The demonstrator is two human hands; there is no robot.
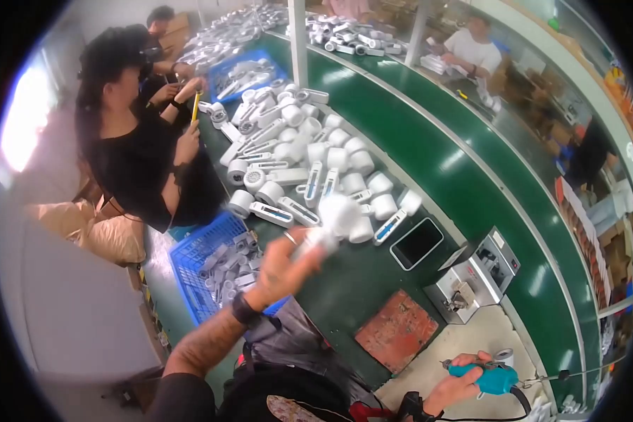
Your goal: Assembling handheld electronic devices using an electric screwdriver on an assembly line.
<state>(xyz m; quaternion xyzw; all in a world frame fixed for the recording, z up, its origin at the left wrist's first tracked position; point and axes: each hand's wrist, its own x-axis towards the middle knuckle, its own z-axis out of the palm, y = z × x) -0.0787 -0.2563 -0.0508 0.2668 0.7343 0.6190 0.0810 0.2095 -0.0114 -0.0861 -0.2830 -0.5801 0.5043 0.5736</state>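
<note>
Gripping, left: the left hand (pixel 278 274) grasps a white part (pixel 339 214), blurred, held up before the near edge of the pile of similar white parts (pixel 285 176).
Gripping, right: the right hand (pixel 463 385) is wrapped around a teal power tool (pixel 497 380), its tip pointing left.
Basket: the blue basket (pixel 183 271), holding grey parts (pixel 225 271), sits left of the left wrist.
Table: a phone (pixel 416 244) lies flat right of the white part; nearer is a reddish board (pixel 396 330), beside a metal box (pixel 464 285).

Left grip (pixel 283 271) holds white part (pixel 339 215); right grip (pixel 460 387), teal tool (pixel 498 379).
</note>
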